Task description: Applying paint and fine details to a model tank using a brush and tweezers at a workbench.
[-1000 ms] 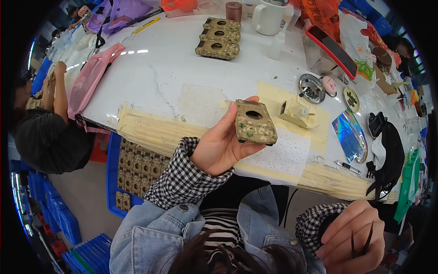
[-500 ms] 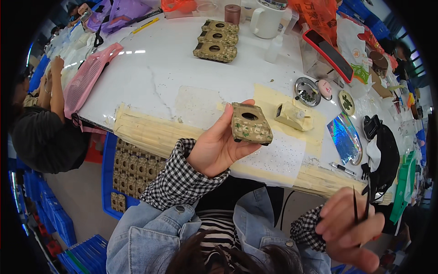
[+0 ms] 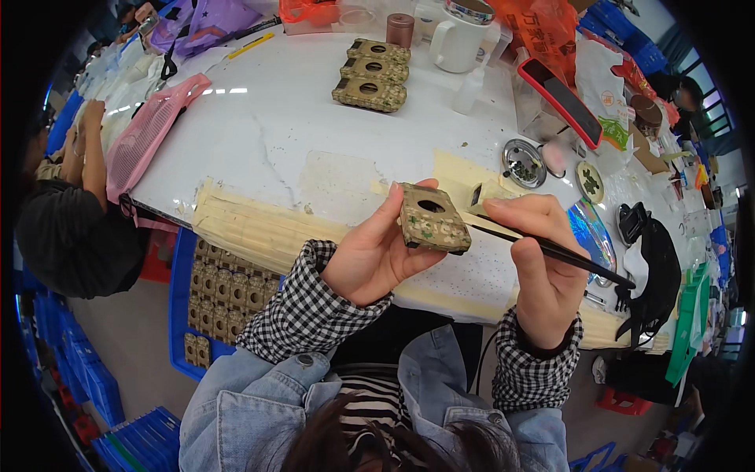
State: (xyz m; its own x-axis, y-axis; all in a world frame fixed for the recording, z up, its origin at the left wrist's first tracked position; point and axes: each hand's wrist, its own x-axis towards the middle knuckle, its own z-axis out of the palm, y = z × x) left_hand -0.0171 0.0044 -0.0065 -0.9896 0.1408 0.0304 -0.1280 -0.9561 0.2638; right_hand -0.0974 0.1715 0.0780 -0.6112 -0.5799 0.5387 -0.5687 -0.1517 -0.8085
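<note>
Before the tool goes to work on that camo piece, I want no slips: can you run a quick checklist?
1. Left hand grips camo piece: ok.
2. Piece's round hole faces up, unblocked: ok.
3. Right hand holds black tool: ok.
4. Tool tip at the piece's right edge: ok; actual contact: cannot tell.
5. Piece held above the table, nothing directly around it: ok.

- I see a white table (image 3: 259, 134), scuffed, its near edge padded with pale strips.
- Grey floor (image 3: 134, 338) below, left of the table.
- Blue crates (image 3: 71, 377) stacked along the floor's left side.
- I note bright glare on the tabletop's far left.
</note>
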